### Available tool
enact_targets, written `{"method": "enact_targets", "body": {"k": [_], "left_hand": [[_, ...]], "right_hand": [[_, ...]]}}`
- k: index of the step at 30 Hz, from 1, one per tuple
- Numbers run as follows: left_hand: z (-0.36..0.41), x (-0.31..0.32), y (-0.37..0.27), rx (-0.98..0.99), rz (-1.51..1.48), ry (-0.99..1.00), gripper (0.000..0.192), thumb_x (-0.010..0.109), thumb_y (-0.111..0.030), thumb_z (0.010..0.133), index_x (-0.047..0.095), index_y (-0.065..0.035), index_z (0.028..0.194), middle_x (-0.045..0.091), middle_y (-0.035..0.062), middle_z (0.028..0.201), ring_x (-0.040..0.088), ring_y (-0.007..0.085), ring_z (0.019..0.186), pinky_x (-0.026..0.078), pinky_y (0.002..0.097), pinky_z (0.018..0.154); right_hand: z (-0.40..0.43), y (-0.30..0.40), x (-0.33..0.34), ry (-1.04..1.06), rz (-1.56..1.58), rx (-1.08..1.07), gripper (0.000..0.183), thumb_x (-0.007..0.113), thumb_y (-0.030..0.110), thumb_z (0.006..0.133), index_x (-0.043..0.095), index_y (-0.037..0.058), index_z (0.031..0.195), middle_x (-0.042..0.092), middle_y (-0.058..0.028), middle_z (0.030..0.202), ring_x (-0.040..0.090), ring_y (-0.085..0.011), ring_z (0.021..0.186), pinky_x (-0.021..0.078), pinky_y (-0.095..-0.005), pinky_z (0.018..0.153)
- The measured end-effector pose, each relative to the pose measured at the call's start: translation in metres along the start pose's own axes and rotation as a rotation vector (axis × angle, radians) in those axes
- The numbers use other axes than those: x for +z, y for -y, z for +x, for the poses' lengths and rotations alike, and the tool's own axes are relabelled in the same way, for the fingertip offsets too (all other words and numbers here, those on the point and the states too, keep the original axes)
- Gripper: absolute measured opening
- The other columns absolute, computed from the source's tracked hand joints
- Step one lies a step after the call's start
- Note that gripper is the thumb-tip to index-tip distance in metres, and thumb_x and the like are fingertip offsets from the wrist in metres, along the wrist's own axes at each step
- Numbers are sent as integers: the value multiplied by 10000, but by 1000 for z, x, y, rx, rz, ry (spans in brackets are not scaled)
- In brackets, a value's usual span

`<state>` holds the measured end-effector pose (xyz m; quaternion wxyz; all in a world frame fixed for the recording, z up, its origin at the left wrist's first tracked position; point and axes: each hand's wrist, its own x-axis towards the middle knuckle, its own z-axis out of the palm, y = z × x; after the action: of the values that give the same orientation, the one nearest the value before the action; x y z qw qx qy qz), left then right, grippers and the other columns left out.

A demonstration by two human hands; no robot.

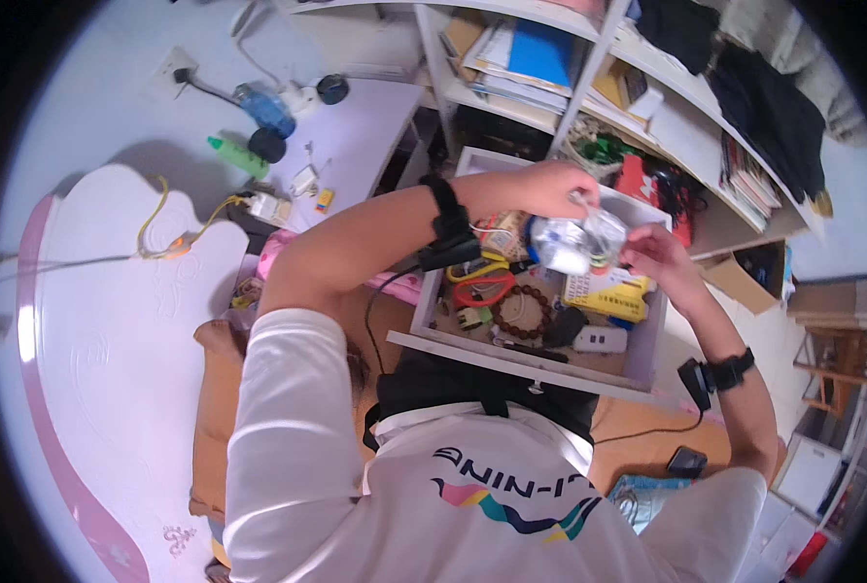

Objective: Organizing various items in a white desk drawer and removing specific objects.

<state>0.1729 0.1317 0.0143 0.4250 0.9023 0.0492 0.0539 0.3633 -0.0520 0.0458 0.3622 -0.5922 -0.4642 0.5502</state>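
Note:
My left hand (559, 191) pinches the upper end of a clear plastic bag (583, 240) above an open white drawer (470, 348). At the bag's right edge, the fingertips of my right hand (663, 264) grip the plastic. Pale items show through it, too blurred to name. Below lie a yellow medicine box (608, 295), a brown bead bracelet (522, 312), red-handled scissors (483, 289) and a yellow handle (470, 270). Near the drawer's front are a white socket block (600, 339), a dark rounded object (565, 326) and a black pen-like stick (532, 351).
A white desk (368, 109) at the left bears a blue bottle (266, 109) and a green bottle (238, 157). Shelves with papers (514, 62) rise behind the drawer. An open cardboard box (747, 277) stands right; a phone (687, 462) lies lower right. Cables trail from both wrist straps.

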Motion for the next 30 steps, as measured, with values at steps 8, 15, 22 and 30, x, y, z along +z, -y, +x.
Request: {"method": "enact_targets", "body": {"k": [8, 15, 22, 30], "left_hand": [[-23, 19, -31, -84, 98, 11, 786, 711, -309, 698, 322, -77, 1341, 470, 201, 1176, 463, 318, 1128, 394, 363, 928], [-43, 2, -40, -208, 255, 88, 869, 730, -277, 669, 254, -144, 1384, 441, 196, 1206, 449, 341, 1134, 401, 401, 911], [-45, 7, -47, 14, 328, -84, 688, 698, -190, 725, 363, -214, 1326, 468, 131, 1134, 514, 309, 1024, 451, 382, 806], [-44, 4, -45, 55, 269, -119, 348, 694, -157, 722, 578, -95, 1044, 505, 100, 1005, 563, 256, 870, 458, 346, 697]], "right_hand": [[11, -8, 2, 21, 8, 39, 252, 638, 81, 801, 498, 45, 1007, 585, -49, 892, 567, -116, 826, 468, -230, 695], [12, -12, -3, -68, -142, -96, 311, 684, 115, 776, 484, 33, 1000, 531, -33, 821, 541, -94, 739, 457, -225, 628], [19, 7, 14, -97, -332, -142, 395, 731, 170, 731, 492, 33, 1014, 520, -65, 896, 546, -98, 711, 461, -241, 612], [23, 3, 15, -99, -385, -126, 382, 724, 174, 728, 512, 32, 1012, 538, -77, 907, 555, -117, 683, 466, -255, 597]]}}
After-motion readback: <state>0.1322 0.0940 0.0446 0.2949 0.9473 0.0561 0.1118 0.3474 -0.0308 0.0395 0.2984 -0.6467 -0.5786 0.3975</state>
